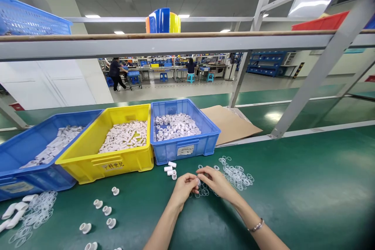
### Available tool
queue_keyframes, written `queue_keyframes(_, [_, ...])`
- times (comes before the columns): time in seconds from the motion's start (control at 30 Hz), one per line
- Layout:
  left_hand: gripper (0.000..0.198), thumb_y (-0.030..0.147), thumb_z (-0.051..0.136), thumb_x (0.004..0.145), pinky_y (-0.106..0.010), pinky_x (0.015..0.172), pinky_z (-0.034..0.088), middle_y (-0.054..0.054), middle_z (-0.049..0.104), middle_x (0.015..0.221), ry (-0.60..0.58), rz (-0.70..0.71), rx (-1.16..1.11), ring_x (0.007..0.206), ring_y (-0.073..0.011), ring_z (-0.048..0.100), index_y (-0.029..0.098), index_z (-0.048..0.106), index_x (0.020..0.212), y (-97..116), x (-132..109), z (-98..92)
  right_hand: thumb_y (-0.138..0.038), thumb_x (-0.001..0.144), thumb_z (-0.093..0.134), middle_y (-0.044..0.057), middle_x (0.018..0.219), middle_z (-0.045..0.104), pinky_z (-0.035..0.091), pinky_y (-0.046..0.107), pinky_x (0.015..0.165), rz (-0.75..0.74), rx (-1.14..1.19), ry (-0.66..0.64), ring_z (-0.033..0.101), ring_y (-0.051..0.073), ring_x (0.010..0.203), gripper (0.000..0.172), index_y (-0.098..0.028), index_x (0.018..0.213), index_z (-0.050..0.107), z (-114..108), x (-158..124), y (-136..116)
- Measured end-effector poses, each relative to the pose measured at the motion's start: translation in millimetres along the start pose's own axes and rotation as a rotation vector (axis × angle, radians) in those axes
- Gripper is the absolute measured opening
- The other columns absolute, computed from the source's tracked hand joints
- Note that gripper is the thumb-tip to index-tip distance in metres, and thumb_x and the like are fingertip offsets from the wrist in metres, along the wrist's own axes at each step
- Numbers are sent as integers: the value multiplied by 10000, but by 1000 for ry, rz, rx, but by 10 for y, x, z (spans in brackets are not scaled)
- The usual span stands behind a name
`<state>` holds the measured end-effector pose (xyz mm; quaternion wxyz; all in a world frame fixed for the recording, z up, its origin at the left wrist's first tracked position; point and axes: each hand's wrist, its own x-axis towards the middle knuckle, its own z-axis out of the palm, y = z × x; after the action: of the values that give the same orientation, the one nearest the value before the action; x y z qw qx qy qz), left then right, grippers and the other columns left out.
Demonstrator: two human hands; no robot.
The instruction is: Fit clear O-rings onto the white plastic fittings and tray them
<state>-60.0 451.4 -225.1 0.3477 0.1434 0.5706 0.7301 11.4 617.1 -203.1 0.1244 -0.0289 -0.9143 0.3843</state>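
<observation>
My left hand (pixel 185 190) is closed in a pinch around a small white plastic fitting (pixel 198 182), mostly hidden by the fingers. From the other side my right hand (pixel 216 181) meets it, thumb and fingertips drawn together at the same part. Whether a ring sits between those right fingertips is too small to tell. Thin clear rings (pixel 203 191) lie on the green table under both hands. A larger heap of rings (pixel 236 175) spreads to the right of my right hand. Just beyond my left hand are several short white fittings (pixel 171 170).
Two blue bins (pixel 187 152) (pixel 38 175) and a yellow bin (pixel 111 164) hold white fittings. Flanged white pieces (pixel 107 210) stand at the front left, near curved tubes (pixel 16 215) and more rings (pixel 38 211). Cardboard (pixel 231 125) lies behind; a metal shelf post (pixel 316 70) slants at right.
</observation>
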Motion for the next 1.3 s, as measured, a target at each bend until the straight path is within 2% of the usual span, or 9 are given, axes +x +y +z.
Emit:
queue_keyframes(0.13, [525, 514, 854, 598, -239, 605, 527, 4, 606, 680, 14, 13, -17, 624, -114, 590, 122, 663, 890, -9, 1, -36, -439, 974, 468, 7, 776, 629, 421, 291, 657, 12, -10, 9, 573, 189, 711, 319, -229, 815, 648, -48, 38, 11])
queue_keyframes(0.33, [515, 524, 847, 619, -248, 641, 540, -12, 641, 687, 24, 36, -36, 660, -132, 630, 136, 627, 876, -23, 7, -69, -462, 952, 517, 11, 827, 639, 408, 293, 644, 61, 1, 21, 558, 178, 673, 282, -236, 904, 678, -27, -18, 4])
queue_keyframes(0.47, [494, 532, 821, 654, -261, 661, 546, -33, 658, 697, 16, 53, -13, 679, -146, 646, 129, 633, 869, -12, 4, -44, -454, 951, 531, -21, 735, 639, 408, 249, 602, 49, 79, -37, 571, 163, 683, 284, -226, 847, 666, 34, -59, -103])
queue_keyframes(0.67, [479, 548, 772, 683, -293, 693, 561, -77, 690, 792, 35, 76, 63, 726, -169, 663, 131, 636, 874, -6, 2, -84, -478, 967, 468, -21, 696, 610, 391, 259, 597, 75, 70, -1, 542, 162, 644, 351, -209, 796, 614, 18, -35, -34])
queue_keyframes(0.83, [291, 424, 682, 766, -309, 635, 547, -60, 663, 720, 75, 136, 258, 685, -196, 653, 148, 665, 856, -22, 55, -102, -474, 961, 486, -30, 649, 561, 351, 271, 571, 66, -16, 9, 518, 163, 618, 347, -218, 743, 573, 2, -47, 28])
queue_keyframes(0.9, [216, 352, 621, 805, -336, 652, 536, -76, 688, 783, 83, 190, 385, 683, -207, 645, 166, 700, 879, -1, 65, -91, -458, 971, 472, -27, 657, 565, 349, 278, 574, 57, -60, 8, 526, 167, 625, 341, -224, 742, 568, 6, -51, 30])
queue_keyframes(1.03, [245, 206, 537, 832, -415, 910, 447, -71, 722, 1010, 66, 332, 643, 939, -265, 621, 253, 746, 952, 91, 22, -54, -433, 971, 474, -12, 748, 614, 378, 289, 598, 55, -153, 10, 566, 175, 656, 288, -238, 792, 586, -11, -35, 47])
queue_keyframes(1.17, [337, 180, 485, 861, -438, 924, 389, -80, 719, 1049, 68, 398, 825, 1034, -308, 554, 286, 719, 1078, 172, -56, -46, -464, 960, 480, 2, 835, 641, 422, 293, 625, 101, -254, 50, 606, 185, 705, 255, -256, 874, 599, -229, -80, 204])
queue_keyframes(1.3, [351, 182, 428, 896, -427, 880, 393, -90, 697, 1100, 92, 432, 913, 1026, -309, 524, 269, 690, 1112, 207, -133, -83, -460, 935, 421, 86, 976, 616, 403, 317, 573, 227, -412, 196, 604, 246, 763, 279, -243, 980, 591, -626, -295, 576])
